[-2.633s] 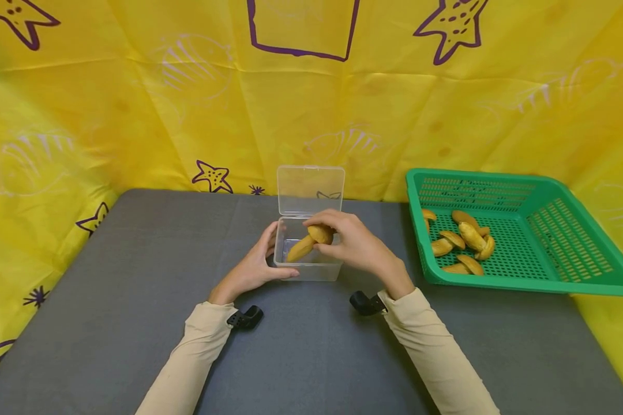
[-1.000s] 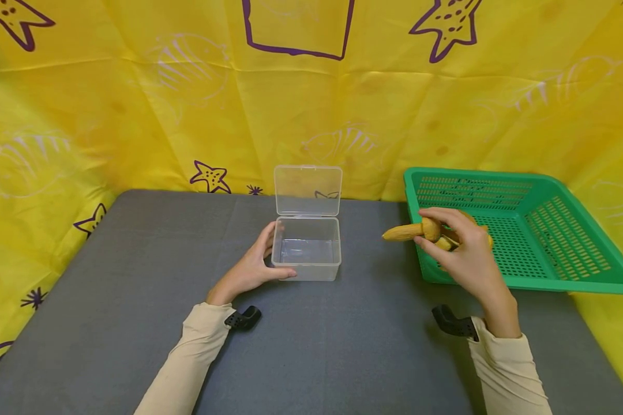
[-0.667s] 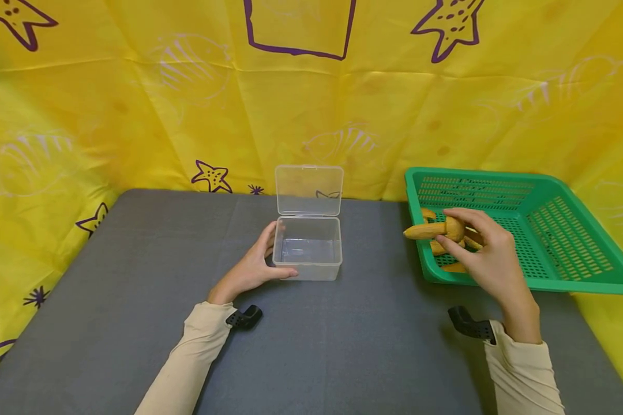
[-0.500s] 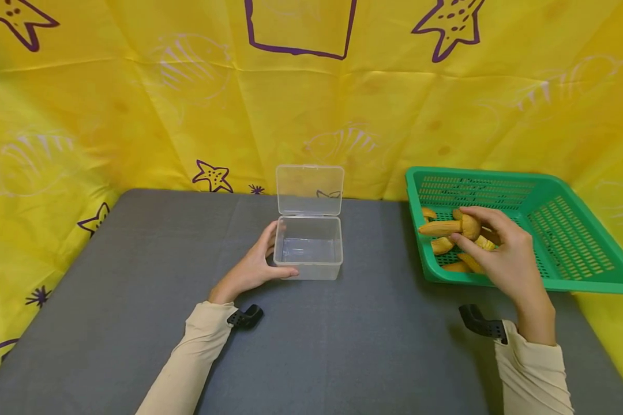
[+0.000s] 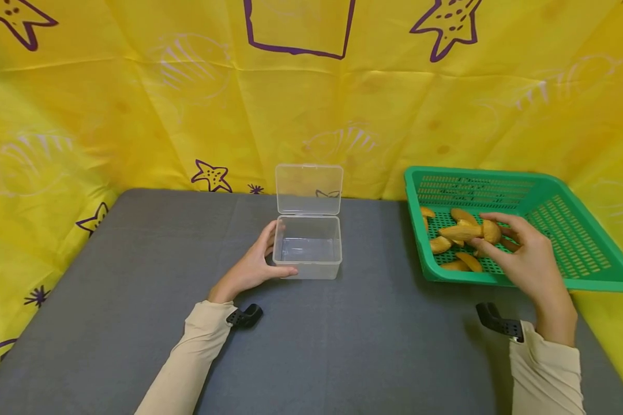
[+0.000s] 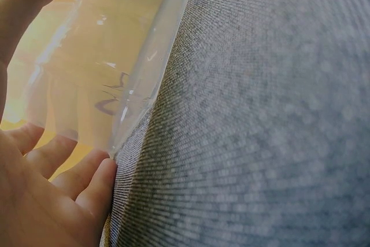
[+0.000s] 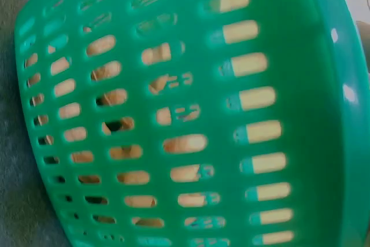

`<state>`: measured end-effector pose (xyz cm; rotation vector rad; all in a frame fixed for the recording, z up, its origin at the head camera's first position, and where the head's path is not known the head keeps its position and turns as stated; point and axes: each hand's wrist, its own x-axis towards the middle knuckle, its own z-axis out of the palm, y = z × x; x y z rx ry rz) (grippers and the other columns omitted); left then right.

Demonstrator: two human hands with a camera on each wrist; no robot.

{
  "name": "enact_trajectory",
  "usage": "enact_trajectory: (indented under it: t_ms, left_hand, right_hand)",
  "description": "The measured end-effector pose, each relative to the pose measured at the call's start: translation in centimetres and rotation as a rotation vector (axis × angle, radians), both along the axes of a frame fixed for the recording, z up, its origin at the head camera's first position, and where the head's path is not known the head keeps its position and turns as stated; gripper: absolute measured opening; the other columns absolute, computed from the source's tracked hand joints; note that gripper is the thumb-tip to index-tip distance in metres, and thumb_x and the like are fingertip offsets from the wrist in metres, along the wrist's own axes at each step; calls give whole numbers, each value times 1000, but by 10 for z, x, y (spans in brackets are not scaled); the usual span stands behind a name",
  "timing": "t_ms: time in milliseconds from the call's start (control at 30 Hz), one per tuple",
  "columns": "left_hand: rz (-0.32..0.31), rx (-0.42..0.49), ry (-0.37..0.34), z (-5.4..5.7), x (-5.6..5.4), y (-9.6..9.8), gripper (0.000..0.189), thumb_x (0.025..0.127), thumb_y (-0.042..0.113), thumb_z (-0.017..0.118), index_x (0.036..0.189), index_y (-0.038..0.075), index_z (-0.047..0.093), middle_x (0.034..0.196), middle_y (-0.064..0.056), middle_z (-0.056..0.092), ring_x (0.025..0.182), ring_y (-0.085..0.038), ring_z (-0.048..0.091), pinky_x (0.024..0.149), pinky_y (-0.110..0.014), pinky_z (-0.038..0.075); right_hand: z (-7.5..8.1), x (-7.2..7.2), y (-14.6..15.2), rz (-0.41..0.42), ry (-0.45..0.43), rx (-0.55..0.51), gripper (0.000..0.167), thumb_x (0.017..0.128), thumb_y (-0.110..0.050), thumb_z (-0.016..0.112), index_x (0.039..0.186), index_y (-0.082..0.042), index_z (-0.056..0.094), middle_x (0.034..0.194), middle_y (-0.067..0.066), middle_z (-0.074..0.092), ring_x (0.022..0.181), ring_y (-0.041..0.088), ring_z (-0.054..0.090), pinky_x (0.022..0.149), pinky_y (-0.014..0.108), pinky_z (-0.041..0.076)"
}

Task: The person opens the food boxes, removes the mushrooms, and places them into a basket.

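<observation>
My left hand [image 5: 251, 270] grips the left side of a clear plastic box [image 5: 314, 271], thumb along its front wall. The box's lid [image 5: 309, 189] stands raised at the back. In the left wrist view the fingers [image 6: 87, 174] lie against the clear wall. At the right, my right hand [image 5: 532, 262] pinches a yellow-brown mushroom [image 5: 461, 232] by its cap, low over the green basket [image 5: 597, 282], its stem pointing left. Several similar mushrooms [image 5: 469, 263] lie in the basket's left part. In the right wrist view the basket's slotted wall [image 7: 219, 102] hides most of the hand.
A grey cloth-covered table [image 5: 135, 300] bears the box and the basket. A yellow curtain [image 5: 270, 109] with starfish and fish drawings hangs behind it and along the sides.
My right hand has carried the mushroom from inside the box rightward and then down into the basket. The left hand has stayed on the box.
</observation>
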<state>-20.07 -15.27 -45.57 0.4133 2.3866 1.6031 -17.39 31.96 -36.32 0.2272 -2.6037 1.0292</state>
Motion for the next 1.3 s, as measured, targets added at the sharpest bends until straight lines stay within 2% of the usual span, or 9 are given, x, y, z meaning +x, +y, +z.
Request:
enact_trajectory:
  t_ms: [133, 333, 400, 500, 533, 633, 733, 933, 1300]
  left_hand:
    - [1, -3, -1, 0, 0, -1, 113, 77, 27, 87, 158, 26, 8, 166, -6, 17, 150, -32, 26, 119, -59, 24]
    - [-2, -7, -8, 0, 0, 0, 114, 78, 28, 86, 159, 26, 6, 166, -6, 16, 150, -32, 26, 119, -58, 23]
    - [-6, -6, -7, 0, 0, 0, 114, 78, 29, 86, 159, 25, 5, 166, -6, 16, 151, -32, 25, 119, -58, 23]
    - [-4, -5, -10, 0, 0, 1, 115, 78, 29, 86, 159, 24, 5, 166, -6, 16, 151, -31, 25, 119, -58, 23]
    - [-4, -4, -9, 0, 0, 1, 115, 78, 28, 86, 159, 24, 6, 166, -6, 16, 151, -31, 25, 119, -58, 23]
    - [-2, -4, -9, 0, 0, 1, 114, 78, 28, 87, 159, 24, 6, 166, -6, 16, 151, -32, 25, 119, -59, 23]
    - [-3, -1, -7, 0, 0, 0, 114, 78, 27, 86, 159, 25, 6, 166, -6, 16, 151, -32, 25, 119, -58, 23]
    - [0, -8, -17, 0, 0, -1, 117, 78, 30, 86, 160, 26, 2, 167, -3, 15, 152, -31, 23, 120, -58, 22]
    - [-1, 4, -2, 1, 0, -1, 113, 78, 26, 87, 158, 26, 8, 166, -7, 18, 150, -32, 27, 119, -58, 24]
  right_hand:
    - [-1, -1, 7, 5, -22, 41, 47, 84, -8, 79, 128, -5, 63, 113, -32, 47, 92, -27, 46, 78, -6, 38]
    - [-4, -3, 17, 8, -65, 122, 46, 86, -10, 77, 129, -1, 61, 122, 20, 59, 88, -33, 38, 72, -5, 35]
    - [-7, -5, 19, 23, -75, 139, 47, 87, -9, 76, 130, 1, 59, 122, 29, 57, 88, -32, 36, 71, -5, 34]
    - [-11, -8, 20, 39, -100, 166, 47, 89, -11, 74, 132, 1, 57, 122, 30, 57, 89, -28, 36, 70, -4, 35]
    - [-12, -8, 19, 43, -109, 179, 47, 90, -11, 74, 132, 1, 57, 122, 30, 57, 92, -21, 43, 70, -3, 35]
    - [-14, -10, 18, 49, -140, 215, 46, 91, -13, 73, 132, 1, 57, 123, 30, 57, 97, 12, 62, 67, 0, 36]
    - [-15, -10, 18, 46, -159, 254, 45, 91, -14, 72, 131, 1, 58, 123, 31, 58, 99, 48, 61, 67, 7, 39]
    - [-15, -12, 15, 45, -177, 295, 44, 92, -16, 71, 131, 0, 59, 128, 31, 57, 101, 48, 60, 72, 40, 47]
    - [-15, -12, 12, 32, -292, 249, 52, 98, -27, 63, 141, -1, 49, 137, 30, 52, 117, 54, 52, 86, 64, 44]
